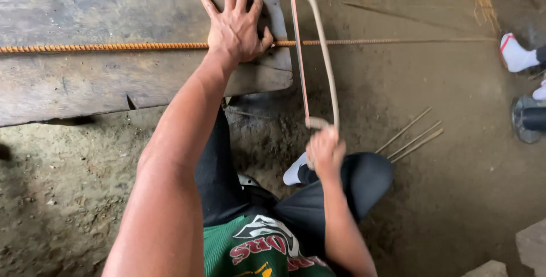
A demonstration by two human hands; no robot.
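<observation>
Rusty rebar point(114, 46) lies across bench point(85, 89), pinned flat by L hand point(236, 27), fingers spread. R hand point(324, 152) fisted on hacksaw point(318, 55), blade at 3 o'clock of L. Slip risk: thumb v. near blade.

The ribbed steel bar point(114, 46) looks rusty orange and rough. It lies on weathered grey wooden planks point(85, 83), cracked and matt. The hacksaw point(315, 55) has a dull, worn metal frame. The ground point(443, 186) is coarse, crumbly packed earth.
</observation>
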